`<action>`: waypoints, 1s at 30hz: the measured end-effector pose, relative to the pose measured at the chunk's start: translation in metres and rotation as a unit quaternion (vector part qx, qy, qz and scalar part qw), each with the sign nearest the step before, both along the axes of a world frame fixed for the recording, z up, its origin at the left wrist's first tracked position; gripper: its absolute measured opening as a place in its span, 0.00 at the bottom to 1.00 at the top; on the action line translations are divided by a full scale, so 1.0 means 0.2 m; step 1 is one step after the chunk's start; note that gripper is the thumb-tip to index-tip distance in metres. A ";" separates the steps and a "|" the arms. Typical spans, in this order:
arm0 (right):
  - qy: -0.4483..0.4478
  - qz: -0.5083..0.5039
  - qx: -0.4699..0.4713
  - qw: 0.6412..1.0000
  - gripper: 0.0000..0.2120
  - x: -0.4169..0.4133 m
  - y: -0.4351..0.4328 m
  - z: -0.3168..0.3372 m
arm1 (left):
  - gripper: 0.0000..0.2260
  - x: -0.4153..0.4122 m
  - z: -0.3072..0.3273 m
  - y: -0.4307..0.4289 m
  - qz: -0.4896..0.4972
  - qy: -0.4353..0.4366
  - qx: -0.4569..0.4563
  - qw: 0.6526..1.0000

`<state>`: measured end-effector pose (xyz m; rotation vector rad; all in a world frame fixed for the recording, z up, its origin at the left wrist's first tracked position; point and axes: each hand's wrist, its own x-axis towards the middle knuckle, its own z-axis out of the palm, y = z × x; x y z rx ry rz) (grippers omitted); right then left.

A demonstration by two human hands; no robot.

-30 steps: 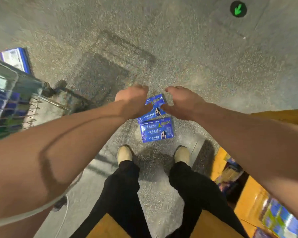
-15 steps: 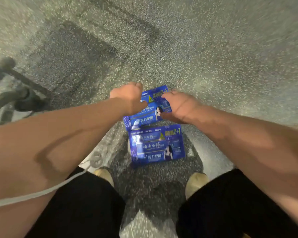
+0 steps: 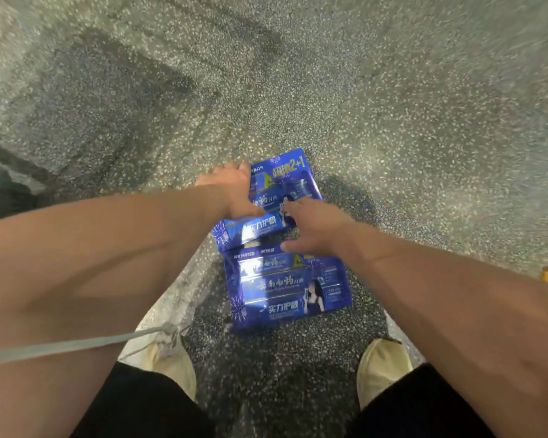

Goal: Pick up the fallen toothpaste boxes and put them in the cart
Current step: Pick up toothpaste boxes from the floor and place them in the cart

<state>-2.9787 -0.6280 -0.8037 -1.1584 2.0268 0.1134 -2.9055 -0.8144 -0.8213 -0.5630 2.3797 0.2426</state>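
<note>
Head view: two blue toothpaste boxes lie flat on the speckled floor (image 3: 393, 121), just ahead of the person's shoes. The left hand (image 3: 234, 191) lies spread on the far box (image 3: 285, 184), probably pinning its left edge. The right hand (image 3: 314, 229), fingers loosely spread and holding nothing, hovers where the far box meets the near box (image 3: 285, 289), seemingly to gather both. No cart is visible.

Dim, motion-blurred, fisheye-warped edges
</note>
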 end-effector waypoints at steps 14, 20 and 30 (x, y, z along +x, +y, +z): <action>0.073 0.148 0.016 0.986 0.36 0.14 0.08 -0.13 | 0.48 -0.01 -0.10 -0.02 0.035 -0.044 -0.015 0.998; 0.097 0.146 0.048 0.983 0.32 0.16 0.08 -0.18 | 0.50 -0.04 -0.09 -0.02 0.036 -0.042 -0.017 0.998; 0.086 0.131 0.074 0.985 0.35 0.18 0.06 -0.17 | 0.53 -0.05 -0.05 -0.02 0.013 0.011 -0.024 1.000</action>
